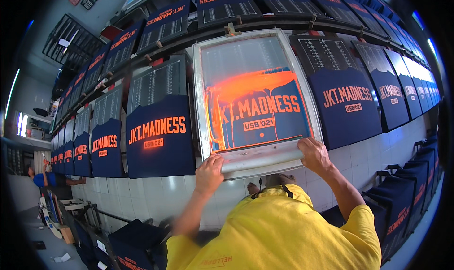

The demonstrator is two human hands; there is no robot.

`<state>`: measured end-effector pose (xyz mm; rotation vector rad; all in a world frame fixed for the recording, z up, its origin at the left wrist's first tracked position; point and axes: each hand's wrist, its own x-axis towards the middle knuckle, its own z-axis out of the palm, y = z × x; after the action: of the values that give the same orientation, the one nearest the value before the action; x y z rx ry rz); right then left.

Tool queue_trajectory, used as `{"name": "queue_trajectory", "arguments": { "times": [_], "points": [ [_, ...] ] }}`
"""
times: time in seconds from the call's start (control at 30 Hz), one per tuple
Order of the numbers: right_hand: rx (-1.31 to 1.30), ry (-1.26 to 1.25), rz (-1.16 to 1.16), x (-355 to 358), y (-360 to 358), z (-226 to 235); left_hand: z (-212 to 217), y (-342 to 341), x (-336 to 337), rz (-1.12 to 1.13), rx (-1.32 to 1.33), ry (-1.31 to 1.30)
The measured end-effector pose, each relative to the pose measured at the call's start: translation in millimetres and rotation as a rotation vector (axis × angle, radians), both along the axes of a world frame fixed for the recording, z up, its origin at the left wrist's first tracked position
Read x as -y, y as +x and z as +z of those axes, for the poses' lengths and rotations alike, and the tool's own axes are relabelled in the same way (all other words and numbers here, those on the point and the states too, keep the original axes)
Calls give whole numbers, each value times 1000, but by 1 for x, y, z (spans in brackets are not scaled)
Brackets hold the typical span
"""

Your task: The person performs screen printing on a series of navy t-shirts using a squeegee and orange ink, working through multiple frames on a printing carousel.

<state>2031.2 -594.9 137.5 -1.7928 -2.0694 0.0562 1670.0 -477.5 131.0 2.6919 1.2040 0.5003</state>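
Observation:
A metal-framed printing screen (201,85) lies over a dark blue shirt on the long white tiled table (142,194); orange ink is spread across its mesh above orange lettering. My left hand (209,173) grips the near edge of the frame at its left corner. My right hand (314,155) grips the same edge at its right corner. A squeegee bar (260,156) lies along that near edge between my hands. My yellow shirt fills the lower middle of the view.
Dark blue shirts with orange print (160,137) lie in a row on both sides of the screen, and another row (226,5) runs behind a black rail (283,23). More printed shirts hang at the lower right (402,208). A person in blue (47,179) stands far left.

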Motion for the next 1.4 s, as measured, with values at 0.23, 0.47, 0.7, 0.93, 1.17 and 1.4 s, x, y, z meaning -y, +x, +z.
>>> {"name": "queue_trajectory", "arguments": {
  "times": [0.23, 0.47, 0.7, 0.93, 1.17, 1.4],
  "points": [
    [94, 42, -28, 6, -8, -16, -36, -8, 3, -41, 2, 168],
    [110, 3, -45, -45, 4, -19, -34, 8, -56, -70, 1, 194],
    [144, -11, -31, -121, 35, -22, -33, 37, -137, -82, 37, 158],
    [154, -139, -62, -197, 63, -11, -26, 65, -214, -68, 52, 81],
    [52, -242, -50, -233, 85, 10, 15, 76, -239, -37, -70, -62],
    [83, -65, -25, -222, 80, 59, 55, 79, -223, 28, -69, -47]
  ]
}}
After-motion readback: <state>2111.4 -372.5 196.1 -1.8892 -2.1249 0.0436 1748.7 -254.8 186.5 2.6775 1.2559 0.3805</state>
